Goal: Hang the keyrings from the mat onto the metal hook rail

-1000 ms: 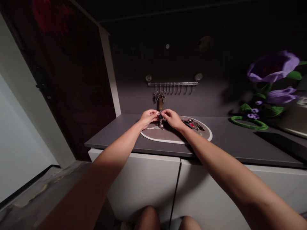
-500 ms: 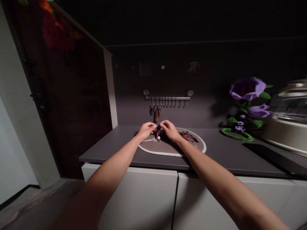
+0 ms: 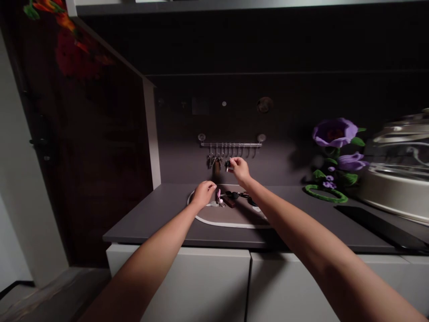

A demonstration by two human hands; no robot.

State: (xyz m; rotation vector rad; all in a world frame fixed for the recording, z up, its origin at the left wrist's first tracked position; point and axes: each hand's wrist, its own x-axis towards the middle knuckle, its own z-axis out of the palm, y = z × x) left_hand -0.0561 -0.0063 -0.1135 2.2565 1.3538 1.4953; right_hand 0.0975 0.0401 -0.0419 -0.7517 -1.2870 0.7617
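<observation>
My right hand [image 3: 240, 171] is raised in front of the hook rail, pinching a small bunch of keys [image 3: 228, 165] with a dark head and a shiny blade. My left hand [image 3: 203, 193] hovers over the left part of a brown mat with a white rim [image 3: 231, 225]. Its fingers are loosely bent and apart from the thumb, with nothing visible in them. Beside it on the mat lie a pink key charm [image 3: 219, 195] and a dark red key case [image 3: 229, 202]. More dark key items are partly hidden behind my right forearm.
A clear hook rail [image 3: 231, 145] is fixed to the wall, with keys and a brown fob [image 3: 216, 167] on its left hooks. Purple flowers [image 3: 335, 133] with a green ring base, a dark flat slab [image 3: 382, 228] and a cream domed appliance [image 3: 395, 188] stand at right.
My hands have separated. The right one has risen towards the rail with the keys, while the left stays low over the mat. The view has tilted up slightly.
</observation>
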